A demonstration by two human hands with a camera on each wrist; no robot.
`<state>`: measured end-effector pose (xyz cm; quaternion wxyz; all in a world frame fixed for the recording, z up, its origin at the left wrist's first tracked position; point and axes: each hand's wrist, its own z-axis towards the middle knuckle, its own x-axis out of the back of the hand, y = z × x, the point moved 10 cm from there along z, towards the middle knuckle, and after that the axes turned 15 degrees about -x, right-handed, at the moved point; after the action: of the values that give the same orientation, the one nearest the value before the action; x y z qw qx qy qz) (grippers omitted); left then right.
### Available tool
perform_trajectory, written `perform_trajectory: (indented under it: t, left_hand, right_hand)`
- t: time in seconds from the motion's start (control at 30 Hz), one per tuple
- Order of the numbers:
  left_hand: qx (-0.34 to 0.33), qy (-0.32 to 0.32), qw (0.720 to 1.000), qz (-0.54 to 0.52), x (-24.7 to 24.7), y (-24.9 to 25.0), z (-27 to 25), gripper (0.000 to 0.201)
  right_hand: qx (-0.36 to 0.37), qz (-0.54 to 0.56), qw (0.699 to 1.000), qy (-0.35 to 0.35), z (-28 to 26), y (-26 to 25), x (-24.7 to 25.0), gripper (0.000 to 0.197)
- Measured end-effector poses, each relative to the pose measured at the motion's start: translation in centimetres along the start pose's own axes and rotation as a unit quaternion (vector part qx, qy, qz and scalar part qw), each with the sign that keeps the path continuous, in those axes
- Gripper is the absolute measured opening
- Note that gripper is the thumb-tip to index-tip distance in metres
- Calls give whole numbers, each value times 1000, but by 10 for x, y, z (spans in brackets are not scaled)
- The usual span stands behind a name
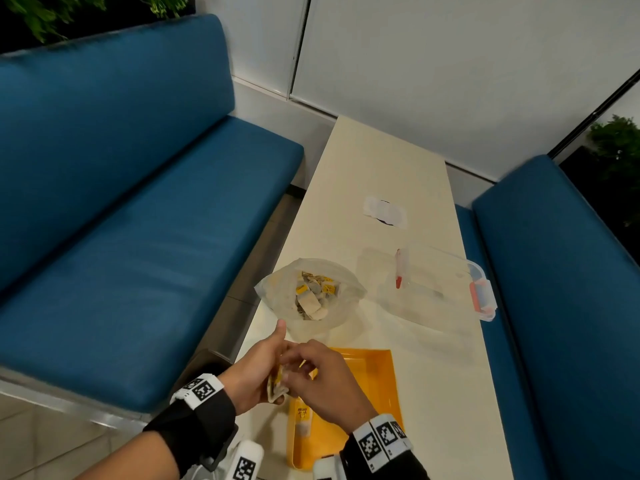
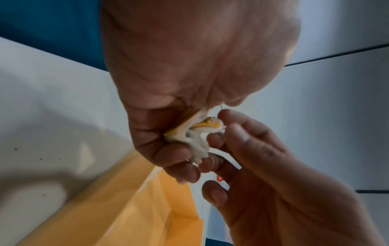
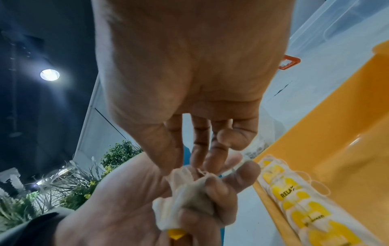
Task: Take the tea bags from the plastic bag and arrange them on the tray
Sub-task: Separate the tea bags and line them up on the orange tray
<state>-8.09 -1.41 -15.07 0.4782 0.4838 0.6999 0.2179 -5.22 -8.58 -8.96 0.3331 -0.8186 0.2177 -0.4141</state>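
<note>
1. The left hand (image 1: pixel 254 370) has its fingers curled round a small clutch of tea bags (image 2: pixel 194 133), held just over the near left edge of the yellow tray (image 1: pixel 377 375); keep that hold loose enough that the paper does not crush.
2. The right hand (image 1: pixel 323 379) reaches in with thumb and fingertips at the top of the clutch, apparently pinching one bag or its string. Whether it has a firm hold I cannot tell.
3. Tease one bag free slowly, since the strings may tangle.
4. Lay it beside the row of tea bags (image 3: pixel 303 203) already lying along the tray's left wall, tags facing the same way.
5. The plastic bag (image 1: pixel 311 296) stands open just beyond the tray, more tea bags inside.
</note>
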Motion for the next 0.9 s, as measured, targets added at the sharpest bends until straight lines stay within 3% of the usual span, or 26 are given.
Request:
perform_trajectory:
  t: [0.1, 0.27, 0.4, 0.53, 0.9]
  left_hand:
    - [-17, 14, 1000, -7, -4, 2, 6, 70]
    - [-28, -13, 999, 29, -4, 1, 12, 60]
    - [-94, -56, 987, 115, 6, 5, 14, 31]
    - [-128, -62, 975, 168, 12, 10, 14, 16]
    - [-165, -22, 968, 190, 23, 19, 16, 14]
  right_hand:
    - [-32, 23, 999, 16, 4, 6, 4, 12]
    - [-54, 48, 997, 37, 11, 12, 19, 17]
    - [-68, 65, 993, 64, 16, 19, 38, 15]
    - [-71, 58, 992, 82, 17, 21, 50, 20]
    - [-75, 125, 988, 58, 16, 23, 48, 6]
